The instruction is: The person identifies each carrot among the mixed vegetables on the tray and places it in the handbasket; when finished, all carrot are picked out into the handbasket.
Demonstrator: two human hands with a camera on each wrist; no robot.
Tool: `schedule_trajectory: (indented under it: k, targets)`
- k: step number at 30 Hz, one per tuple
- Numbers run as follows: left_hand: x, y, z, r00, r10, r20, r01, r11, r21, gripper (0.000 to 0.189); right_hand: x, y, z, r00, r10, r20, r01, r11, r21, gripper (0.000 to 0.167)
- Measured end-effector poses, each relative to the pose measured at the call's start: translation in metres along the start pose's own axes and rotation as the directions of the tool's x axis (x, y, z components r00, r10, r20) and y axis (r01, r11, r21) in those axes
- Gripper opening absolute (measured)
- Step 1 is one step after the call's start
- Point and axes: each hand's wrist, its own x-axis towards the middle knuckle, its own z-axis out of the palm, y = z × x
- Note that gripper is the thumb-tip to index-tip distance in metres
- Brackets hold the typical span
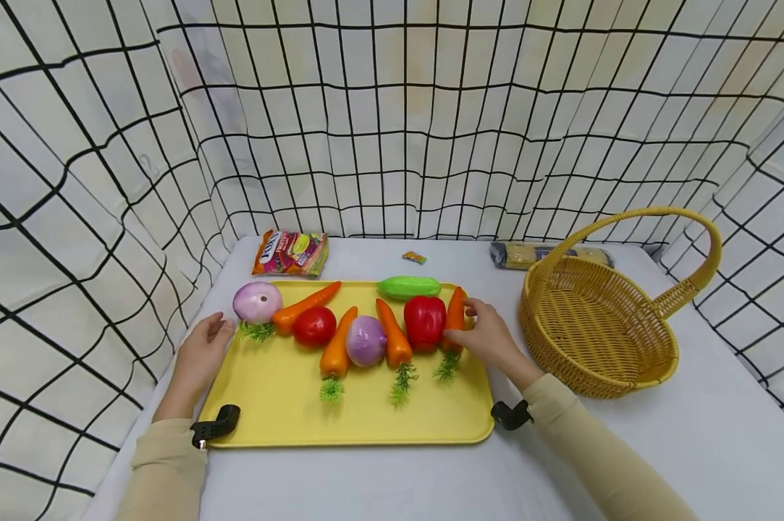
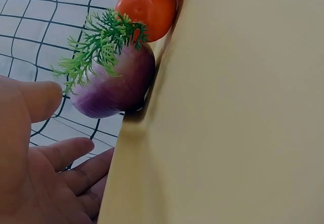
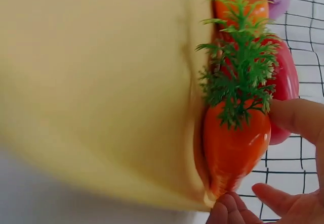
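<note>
My right hand (image 1: pixel 491 339) is at the right end of a yellow tray (image 1: pixel 274 412). Its thumb and fingers hold the rightmost toy carrot (image 1: pixel 455 310), whose green leaves (image 3: pixel 238 72) point toward me. Just left of that carrot lies a red bell pepper (image 1: pixel 424 322). By the tray's left edge, my left hand (image 1: pixel 199 354) has relaxed, spread fingers and nothing in it. The nearest thing to it is a purple onion (image 1: pixel 257 302) at the back left corner, with a tomato (image 2: pixel 148 10) beyond in the left wrist view.
More carrots (image 1: pixel 392 340), another purple onion (image 1: pixel 366 341) and a green cucumber (image 1: pixel 407 287) lie along the tray's back half. A wicker basket (image 1: pixel 596 373) with a tall handle stands at right. Behind are a candy bag (image 1: pixel 292 253), a small wrapped sweet (image 1: pixel 414 257) and a rolled packet (image 1: pixel 522 255).
</note>
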Motion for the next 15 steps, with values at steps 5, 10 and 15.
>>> schedule_trajectory:
  k: [5,10,15]
  targets:
    - [0.000,-0.003,0.001,1.000,0.000,0.000,0.000,1.000,0.017,0.071,0.007,0.001,0.002,0.997,0.057,0.044,-0.058,0.998,0.024,0.076]
    - [0.000,-0.003,0.000,1.000,-0.013,-0.006,0.013,1.000,0.010,0.071,0.010,0.003,0.007,0.998,0.042,0.037,-0.041,0.999,-0.031,0.077]
    - [0.000,-0.003,0.000,1.000,-0.019,0.000,0.019,1.000,0.001,0.072,0.009,0.002,0.012,0.999,0.046,-0.002,-0.046,0.997,-0.062,0.077]
